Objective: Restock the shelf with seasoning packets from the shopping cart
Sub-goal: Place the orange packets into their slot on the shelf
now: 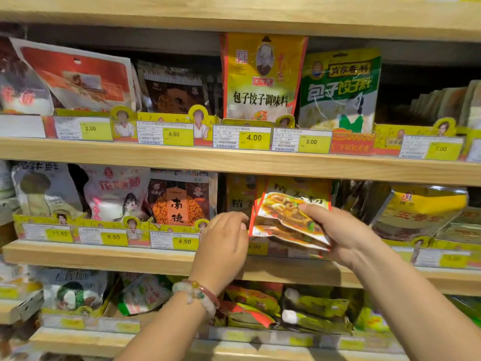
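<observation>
From the head view, the right hand gripped a small stack of seasoning packets by their right end, thumb on top and fingers curled beneath. The packets stuck out to the left of the hand, tilted, in front of the middle shelf, just before the yellow packets that stood in that row. The left hand was at the shelf's front edge, just left of the held packets, its fingers bent forward toward the row; whether it touched anything could not be told. A beaded bracelet sat on the left wrist. Price tags lined the upper shelf, beneath a tall yellow dumpling-seasoning packet.
</observation>
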